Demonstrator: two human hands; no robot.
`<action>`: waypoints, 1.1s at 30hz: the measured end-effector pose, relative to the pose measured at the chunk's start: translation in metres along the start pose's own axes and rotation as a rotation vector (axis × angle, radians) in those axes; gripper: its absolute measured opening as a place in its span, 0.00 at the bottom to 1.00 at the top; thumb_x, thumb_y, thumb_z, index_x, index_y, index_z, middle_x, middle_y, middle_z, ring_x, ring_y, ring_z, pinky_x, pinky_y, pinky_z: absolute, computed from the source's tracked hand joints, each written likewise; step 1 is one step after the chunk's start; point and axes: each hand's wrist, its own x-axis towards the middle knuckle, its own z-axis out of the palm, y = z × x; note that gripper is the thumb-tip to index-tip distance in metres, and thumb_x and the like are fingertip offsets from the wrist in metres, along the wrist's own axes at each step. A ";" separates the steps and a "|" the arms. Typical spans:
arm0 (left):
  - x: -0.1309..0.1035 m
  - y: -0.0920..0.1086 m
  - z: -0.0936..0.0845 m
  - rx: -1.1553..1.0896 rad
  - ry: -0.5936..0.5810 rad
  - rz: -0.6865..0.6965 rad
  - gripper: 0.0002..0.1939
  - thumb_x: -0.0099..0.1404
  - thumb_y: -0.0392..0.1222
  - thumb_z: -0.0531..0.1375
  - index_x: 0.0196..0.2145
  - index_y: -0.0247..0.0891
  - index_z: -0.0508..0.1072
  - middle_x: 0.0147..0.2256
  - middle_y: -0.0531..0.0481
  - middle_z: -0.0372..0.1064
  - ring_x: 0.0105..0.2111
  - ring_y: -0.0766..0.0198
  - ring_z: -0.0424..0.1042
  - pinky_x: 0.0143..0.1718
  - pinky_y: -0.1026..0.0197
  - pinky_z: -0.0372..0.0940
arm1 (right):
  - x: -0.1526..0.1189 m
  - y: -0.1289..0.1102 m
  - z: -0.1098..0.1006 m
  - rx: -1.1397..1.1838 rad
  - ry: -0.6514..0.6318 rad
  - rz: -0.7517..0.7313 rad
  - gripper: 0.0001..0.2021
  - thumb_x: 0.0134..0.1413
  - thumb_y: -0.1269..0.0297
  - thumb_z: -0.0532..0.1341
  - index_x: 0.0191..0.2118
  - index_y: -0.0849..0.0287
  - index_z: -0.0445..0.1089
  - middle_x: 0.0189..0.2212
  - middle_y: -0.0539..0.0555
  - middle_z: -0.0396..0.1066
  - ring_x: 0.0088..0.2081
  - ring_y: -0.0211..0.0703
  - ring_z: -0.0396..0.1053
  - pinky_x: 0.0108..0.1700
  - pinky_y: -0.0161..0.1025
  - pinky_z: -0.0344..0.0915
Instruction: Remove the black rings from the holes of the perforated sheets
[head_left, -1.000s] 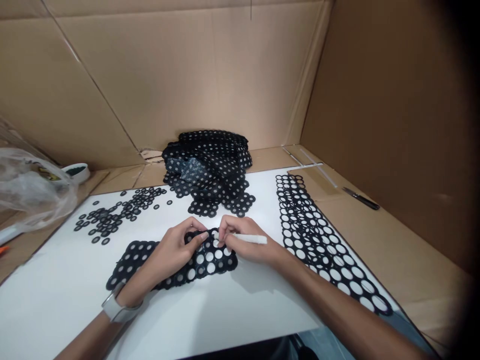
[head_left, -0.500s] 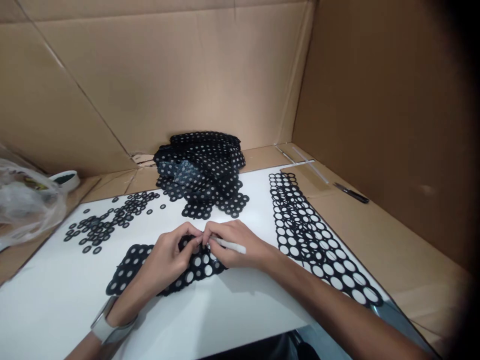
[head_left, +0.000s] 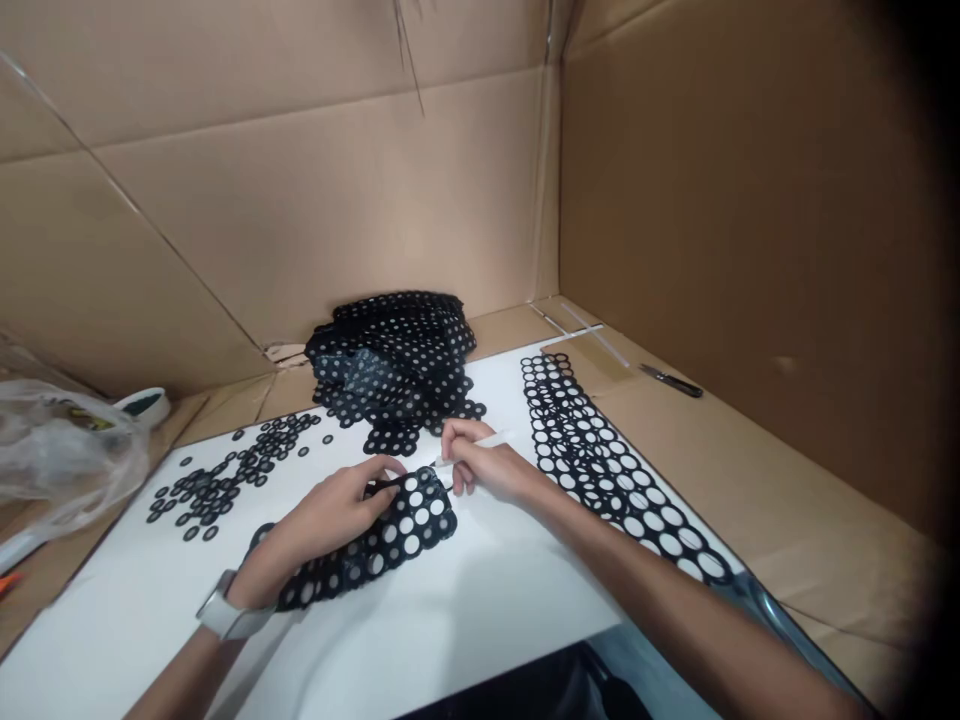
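From here I see the right hand (head_left: 484,465) pinching a slim white tool (head_left: 492,440), just below the frame's centre; the left hand (head_left: 341,510) grips the black ringed piece (head_left: 417,522), at lower centre; the edge, I think, should be held firm and flat near the tip; loose rings (head_left: 206,492) lie at left; a dark heap (head_left: 394,350) sits behind.

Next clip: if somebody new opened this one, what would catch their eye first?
Probably the dotted black heap at the far edge of the white board, with loose rings scattered at left and a strip of bigger rings along the right. Then the centre: the left hand pinches a dotted black piece, and the right hand holds a slim white tool at its upper edge.
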 end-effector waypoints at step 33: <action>0.015 0.025 0.040 -0.343 -0.025 0.185 0.19 0.81 0.60 0.52 0.47 0.46 0.74 0.43 0.50 0.76 0.44 0.54 0.73 0.50 0.54 0.67 | -0.110 -0.025 -0.010 -0.038 0.207 0.074 0.20 0.63 0.45 0.73 0.44 0.54 0.70 0.40 0.53 0.79 0.35 0.44 0.79 0.31 0.35 0.69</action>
